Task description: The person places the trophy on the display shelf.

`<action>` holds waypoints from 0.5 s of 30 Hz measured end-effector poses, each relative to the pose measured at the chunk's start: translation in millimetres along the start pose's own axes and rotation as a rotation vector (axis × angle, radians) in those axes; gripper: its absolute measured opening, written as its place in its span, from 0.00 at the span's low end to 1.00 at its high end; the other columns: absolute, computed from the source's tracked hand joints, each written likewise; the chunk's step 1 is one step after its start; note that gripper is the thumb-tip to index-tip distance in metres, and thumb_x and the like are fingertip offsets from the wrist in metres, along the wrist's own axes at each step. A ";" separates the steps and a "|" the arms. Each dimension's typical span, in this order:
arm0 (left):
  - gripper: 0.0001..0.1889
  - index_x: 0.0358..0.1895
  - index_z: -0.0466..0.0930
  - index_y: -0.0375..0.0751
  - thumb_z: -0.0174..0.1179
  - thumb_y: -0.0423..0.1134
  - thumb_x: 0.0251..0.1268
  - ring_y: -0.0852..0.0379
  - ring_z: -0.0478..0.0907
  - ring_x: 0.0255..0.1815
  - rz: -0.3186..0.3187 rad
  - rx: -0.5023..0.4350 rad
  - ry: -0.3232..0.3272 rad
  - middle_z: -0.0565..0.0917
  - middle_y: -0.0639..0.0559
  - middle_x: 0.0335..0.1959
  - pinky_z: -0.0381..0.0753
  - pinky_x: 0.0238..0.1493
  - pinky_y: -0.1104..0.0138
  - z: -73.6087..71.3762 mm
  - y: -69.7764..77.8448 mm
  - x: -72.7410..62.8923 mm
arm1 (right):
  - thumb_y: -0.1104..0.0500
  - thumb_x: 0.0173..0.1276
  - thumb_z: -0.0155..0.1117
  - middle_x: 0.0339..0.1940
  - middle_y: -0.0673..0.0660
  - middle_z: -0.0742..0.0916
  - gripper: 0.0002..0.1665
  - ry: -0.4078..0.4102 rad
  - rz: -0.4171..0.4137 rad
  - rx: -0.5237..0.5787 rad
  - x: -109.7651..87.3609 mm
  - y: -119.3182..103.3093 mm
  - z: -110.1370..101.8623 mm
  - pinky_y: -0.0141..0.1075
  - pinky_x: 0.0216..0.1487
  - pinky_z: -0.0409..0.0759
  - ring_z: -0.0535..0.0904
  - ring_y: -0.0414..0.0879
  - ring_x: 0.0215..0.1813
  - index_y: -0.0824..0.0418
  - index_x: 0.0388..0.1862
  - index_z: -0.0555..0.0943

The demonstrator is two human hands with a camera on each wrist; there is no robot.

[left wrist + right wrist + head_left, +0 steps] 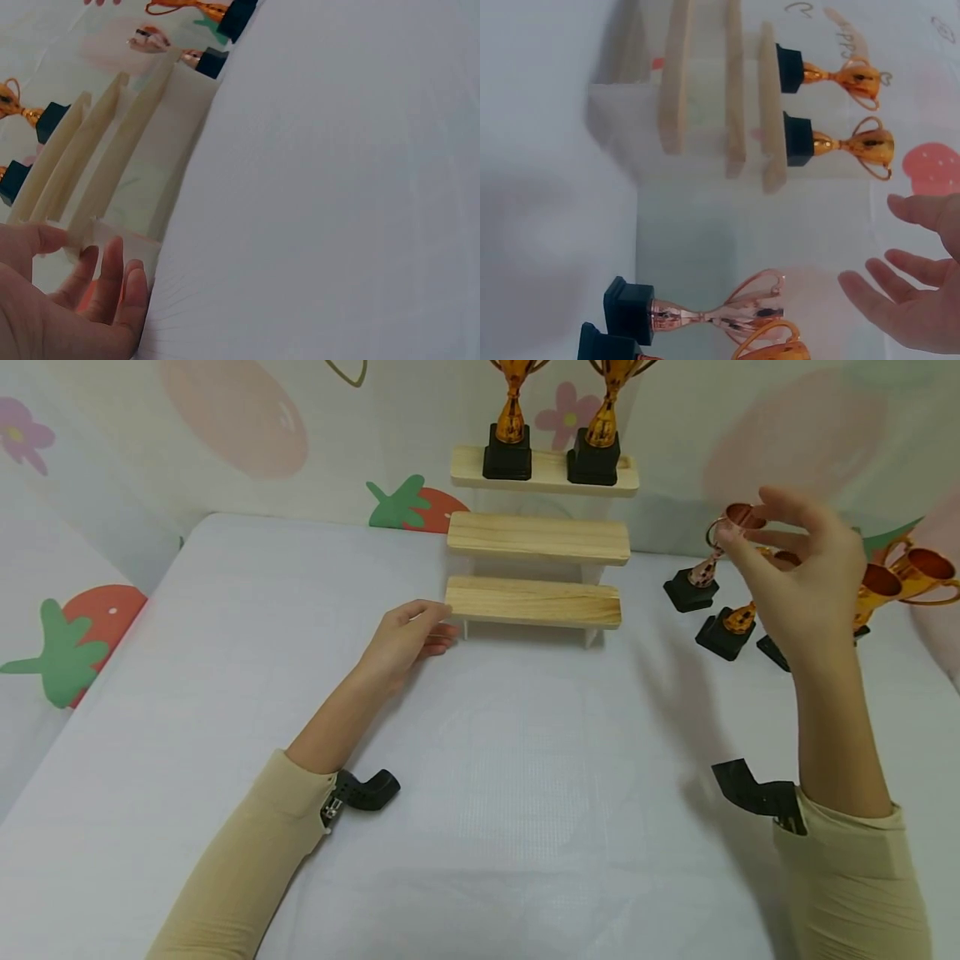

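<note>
A three-tier wooden display stand stands at the back of the white table. My left hand pinches the left end of its lowest board between thumb and fingers, as the left wrist view also shows. Two gold trophies with black bases stand on the top board. On the right, my right hand hovers with spread fingers. It overlaps a rose-gold trophy in the head view, but the right wrist view shows the fingers apart from that trophy, holding nothing.
Several gold trophies stand at the back right, partly hidden by my right hand and forearm. Behind the white table hangs a pale backdrop printed with strawberries and flowers. Each sleeve end carries a black wrist mount.
</note>
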State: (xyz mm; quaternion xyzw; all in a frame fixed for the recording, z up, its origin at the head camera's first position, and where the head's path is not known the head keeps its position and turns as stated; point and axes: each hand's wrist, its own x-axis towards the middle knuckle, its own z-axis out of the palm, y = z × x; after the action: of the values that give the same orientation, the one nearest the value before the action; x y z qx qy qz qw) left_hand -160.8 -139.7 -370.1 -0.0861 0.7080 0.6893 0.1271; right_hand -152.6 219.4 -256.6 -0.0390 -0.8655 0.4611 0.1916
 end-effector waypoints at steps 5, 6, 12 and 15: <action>0.17 0.61 0.78 0.32 0.53 0.41 0.84 0.61 0.81 0.40 0.000 -0.001 -0.001 0.84 0.55 0.35 0.82 0.43 0.77 -0.8 -0.8 0.4 | 0.52 0.74 0.72 0.67 0.50 0.81 0.32 0.001 0.030 -0.057 -8.7 3.6 -0.7 0.27 0.60 0.78 0.84 0.35 0.59 0.52 0.74 0.78; 0.17 0.61 0.78 0.31 0.53 0.41 0.84 0.61 0.81 0.40 0.001 -0.001 0.000 0.84 0.55 0.35 0.82 0.43 0.77 -1.0 -0.9 0.2 | 0.51 0.74 0.72 0.69 0.51 0.81 0.32 0.000 0.035 -0.066 -10.1 4.1 -0.7 0.28 0.62 0.78 0.84 0.37 0.60 0.51 0.75 0.78; 0.17 0.62 0.77 0.31 0.53 0.41 0.84 0.61 0.82 0.40 0.002 -0.002 0.000 0.84 0.55 0.35 0.83 0.43 0.77 -0.6 -0.3 -0.1 | 0.54 0.73 0.74 0.67 0.47 0.82 0.31 0.020 0.042 -0.052 -14.0 7.5 -1.9 0.32 0.68 0.79 0.83 0.32 0.55 0.52 0.73 0.79; 0.18 0.63 0.77 0.31 0.53 0.41 0.84 0.61 0.82 0.41 0.001 -0.002 -0.001 0.84 0.56 0.35 0.83 0.44 0.76 -0.4 0.3 -0.7 | 0.55 0.72 0.74 0.65 0.45 0.83 0.31 0.033 0.053 -0.038 -15.8 9.4 -3.2 0.32 0.67 0.80 0.82 0.31 0.54 0.53 0.72 0.80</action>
State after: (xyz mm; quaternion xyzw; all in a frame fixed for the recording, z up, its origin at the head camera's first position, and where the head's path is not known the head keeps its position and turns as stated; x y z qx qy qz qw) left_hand -160.3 -140.1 -369.6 -0.0855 0.7074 0.6900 0.1272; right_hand -137.9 223.3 -267.3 -0.0733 -0.8696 0.4486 0.1928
